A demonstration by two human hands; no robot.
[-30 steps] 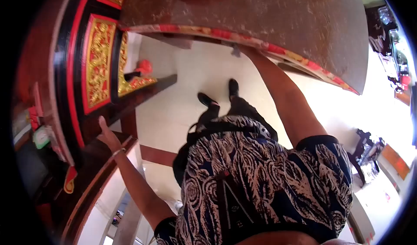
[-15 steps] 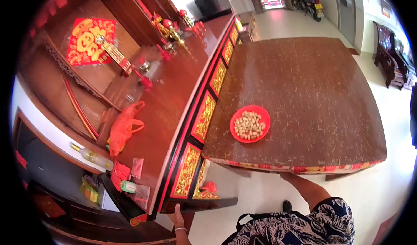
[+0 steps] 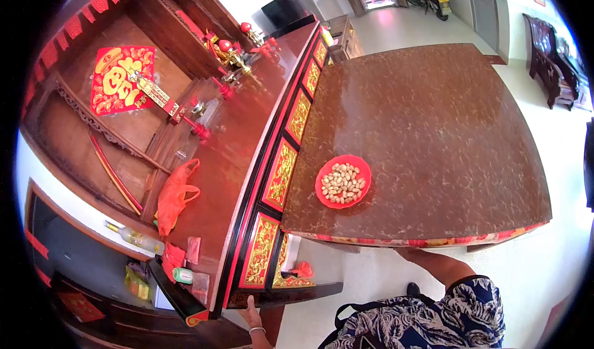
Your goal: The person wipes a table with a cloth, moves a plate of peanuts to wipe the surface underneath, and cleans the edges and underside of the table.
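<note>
My left hand (image 3: 250, 314) is at the bottom, against the lower end of the altar table (image 3: 236, 194), thumb up and apart; its other fingers are partly hidden. My right forearm reaches under the near edge of the brown table (image 3: 427, 139), and the right hand's fingers are hidden there. On the brown table, close to the altar's carved gold side, sits a red bowl (image 3: 320, 188) of peanuts (image 3: 343, 183). A red plastic bag (image 3: 176, 197), a green-and-white can (image 3: 183, 275) and small red packets (image 3: 193, 250) lie on the altar table.
A clear bottle (image 3: 139, 239) lies at the left beside the altar. Red and gold ornaments (image 3: 229, 55) stand further back. A wooden bench (image 3: 550, 64) is at the right, and a motorcycle (image 3: 427, 0) is by the far doorway. One shoe (image 3: 413, 289) shows on the floor.
The view has lifted from the floor and my feet to the two tables. Since the middle frame, the bowl and brown table appear slightly further left; both arms keep nearly the same pose.
</note>
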